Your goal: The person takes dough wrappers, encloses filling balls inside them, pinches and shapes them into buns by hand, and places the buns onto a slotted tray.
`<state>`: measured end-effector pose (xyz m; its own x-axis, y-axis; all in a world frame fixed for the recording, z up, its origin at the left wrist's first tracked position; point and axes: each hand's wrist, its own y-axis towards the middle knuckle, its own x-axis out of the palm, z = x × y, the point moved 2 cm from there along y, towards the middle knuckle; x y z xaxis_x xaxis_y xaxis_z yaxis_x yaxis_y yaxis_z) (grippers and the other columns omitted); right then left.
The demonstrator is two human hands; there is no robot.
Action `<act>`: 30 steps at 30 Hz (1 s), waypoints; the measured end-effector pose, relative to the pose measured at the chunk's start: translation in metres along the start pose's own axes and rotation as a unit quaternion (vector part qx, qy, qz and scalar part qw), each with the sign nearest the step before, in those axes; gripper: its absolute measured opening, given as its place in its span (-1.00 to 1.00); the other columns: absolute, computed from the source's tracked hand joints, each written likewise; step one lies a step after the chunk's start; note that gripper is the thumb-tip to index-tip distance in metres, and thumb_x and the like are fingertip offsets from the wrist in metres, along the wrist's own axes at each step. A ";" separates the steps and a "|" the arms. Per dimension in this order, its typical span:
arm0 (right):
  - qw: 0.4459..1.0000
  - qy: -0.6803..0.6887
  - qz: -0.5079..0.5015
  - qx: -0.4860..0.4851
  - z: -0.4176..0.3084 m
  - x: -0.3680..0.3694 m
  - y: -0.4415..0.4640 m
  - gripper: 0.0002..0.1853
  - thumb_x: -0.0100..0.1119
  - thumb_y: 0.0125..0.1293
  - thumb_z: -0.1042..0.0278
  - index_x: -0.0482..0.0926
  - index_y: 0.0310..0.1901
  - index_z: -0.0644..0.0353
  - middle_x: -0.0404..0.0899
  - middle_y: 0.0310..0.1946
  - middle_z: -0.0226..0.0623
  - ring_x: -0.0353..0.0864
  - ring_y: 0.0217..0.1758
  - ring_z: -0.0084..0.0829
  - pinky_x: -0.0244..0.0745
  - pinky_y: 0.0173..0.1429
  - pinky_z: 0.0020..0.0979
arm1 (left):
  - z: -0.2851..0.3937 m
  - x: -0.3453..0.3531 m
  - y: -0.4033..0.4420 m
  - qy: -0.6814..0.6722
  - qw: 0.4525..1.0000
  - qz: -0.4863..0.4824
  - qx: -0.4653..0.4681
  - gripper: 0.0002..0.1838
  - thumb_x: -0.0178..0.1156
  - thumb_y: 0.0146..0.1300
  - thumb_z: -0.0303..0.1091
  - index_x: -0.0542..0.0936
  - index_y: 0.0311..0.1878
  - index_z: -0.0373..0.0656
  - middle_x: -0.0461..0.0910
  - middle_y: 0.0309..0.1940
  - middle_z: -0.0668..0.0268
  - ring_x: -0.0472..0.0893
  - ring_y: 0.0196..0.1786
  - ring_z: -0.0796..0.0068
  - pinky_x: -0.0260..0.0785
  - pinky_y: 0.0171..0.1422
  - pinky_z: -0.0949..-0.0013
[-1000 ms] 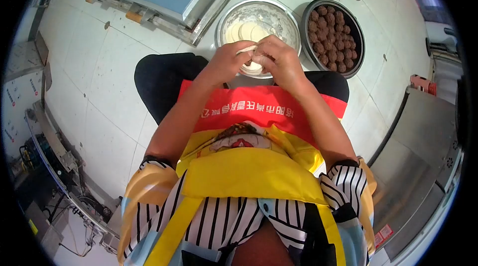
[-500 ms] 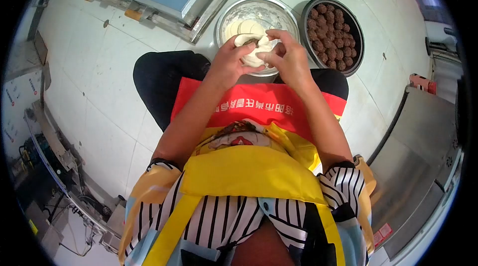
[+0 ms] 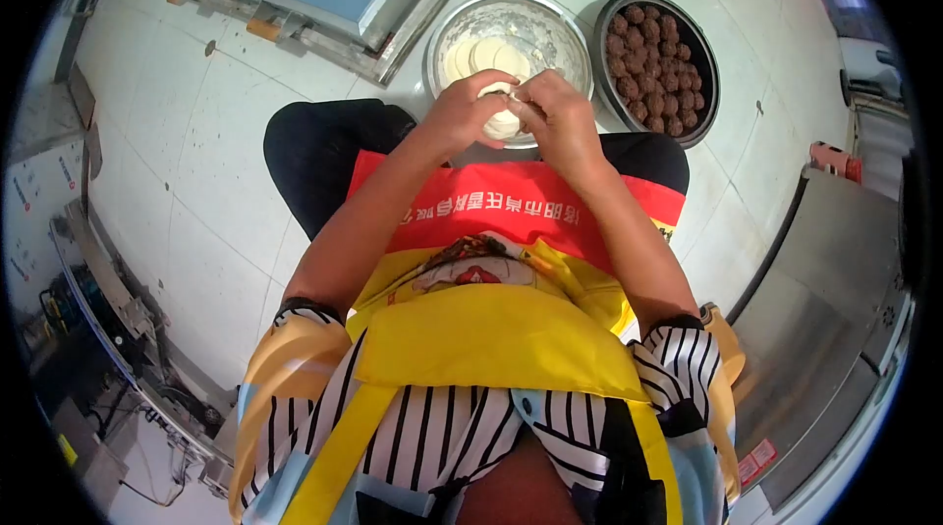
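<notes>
Over the metal bowl (image 3: 562, 42), the left hand (image 3: 458, 116) cradles the dough (image 3: 503, 125) while the right hand (image 3: 558, 114) pinches its edge; small, even folds should hold best.

My left forearm (image 3: 383, 211) and right forearm (image 3: 634, 230) are bare and slant inward from bent elbows, so my hands meet in front of me. My left hand (image 3: 459, 117) is cupped, its fingers and thumb curved toward each other. My right hand (image 3: 560, 112) is opposite, wrist raised, thumb and fingertips drawn into a pinch close beside my left fingers.
</notes>
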<state>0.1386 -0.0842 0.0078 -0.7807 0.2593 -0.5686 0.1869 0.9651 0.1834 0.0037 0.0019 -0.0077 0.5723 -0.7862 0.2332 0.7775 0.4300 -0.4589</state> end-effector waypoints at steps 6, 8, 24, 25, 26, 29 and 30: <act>0.952 0.232 0.031 0.195 -0.003 -0.016 0.010 -0.90 0.22 0.23 0.51 0.55 -0.29 0.38 0.52 -0.44 -0.29 0.52 -0.50 -0.58 0.43 -0.46 -0.51 | 0.014 -0.001 -0.007 -0.113 0.992 0.023 0.043 -0.44 -0.22 0.47 0.02 0.26 0.34 -0.19 0.42 0.14 0.11 0.54 0.08 0.33 0.52 0.09 0.29; 0.948 0.248 0.006 0.202 -0.004 -0.014 0.010 -0.89 0.22 0.23 0.53 0.55 -0.29 0.41 0.51 -0.46 -0.31 0.50 -0.51 -0.61 0.43 -0.46 -0.51 | -0.029 0.004 0.008 -0.215 0.967 0.013 0.136 -0.34 -0.35 0.47 0.15 0.22 0.35 -0.20 0.42 0.16 0.11 0.53 0.09 0.35 0.43 0.21 0.29; 0.971 0.179 -0.096 0.122 -0.009 -0.005 0.015 -0.89 0.23 0.18 0.57 0.54 -0.26 0.34 0.47 -0.34 -0.29 0.54 -0.37 -0.52 0.48 -0.40 -0.51 | -0.020 0.009 0.001 -0.107 0.966 0.183 0.146 -0.19 -0.38 0.43 0.26 0.55 0.03 -0.38 0.62 -0.20 0.20 0.59 -0.14 0.50 0.42 0.01 0.44; 0.977 0.162 -0.098 0.099 -0.008 -0.003 0.016 -0.87 0.24 0.15 0.57 0.54 -0.26 0.32 0.47 -0.36 -0.28 0.56 -0.36 -0.50 0.47 -0.41 -0.49 | -0.020 0.006 0.002 -0.097 0.966 0.185 0.153 -0.18 -0.37 0.42 0.27 0.55 0.01 -0.38 0.63 -0.21 0.19 0.60 -0.14 0.49 0.42 0.01 0.44; 0.978 0.155 -0.111 0.082 -0.008 -0.002 0.017 -0.88 0.25 0.15 0.57 0.54 -0.27 0.31 0.47 -0.36 -0.28 0.56 -0.36 -0.47 0.47 -0.40 -0.48 | -0.021 0.005 0.003 -0.102 0.968 0.178 0.145 -0.18 -0.37 0.42 0.29 0.56 0.01 -0.38 0.63 -0.21 0.18 0.60 -0.15 0.49 0.42 0.00 0.44; 0.979 0.153 -0.130 0.044 -0.016 -0.003 0.014 -0.89 0.25 0.13 0.56 0.54 -0.30 0.29 0.47 -0.36 -0.26 0.57 -0.36 -0.40 0.47 -0.37 -0.44 | -0.019 0.003 -0.003 -0.100 0.976 0.160 0.113 -0.16 -0.36 0.40 0.32 0.58 -0.01 -0.38 0.63 -0.24 0.17 0.60 -0.16 0.47 0.42 -0.02 0.45; 0.978 0.162 -0.125 0.034 -0.021 -0.005 0.014 -0.90 0.25 0.13 0.56 0.54 -0.31 0.29 0.47 -0.36 -0.25 0.57 -0.36 -0.38 0.47 -0.36 -0.43 | -0.015 0.003 -0.006 -0.087 0.979 0.157 0.101 -0.16 -0.35 0.39 0.32 0.58 -0.01 -0.38 0.63 -0.25 0.17 0.61 -0.16 0.47 0.43 -0.02 0.45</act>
<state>0.1322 -0.0729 0.0296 -0.9532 0.0011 -0.3023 -0.0025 0.9999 0.0115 -0.0029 -0.0096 -0.0175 0.8135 -0.5209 0.2584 0.5815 0.7309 -0.3572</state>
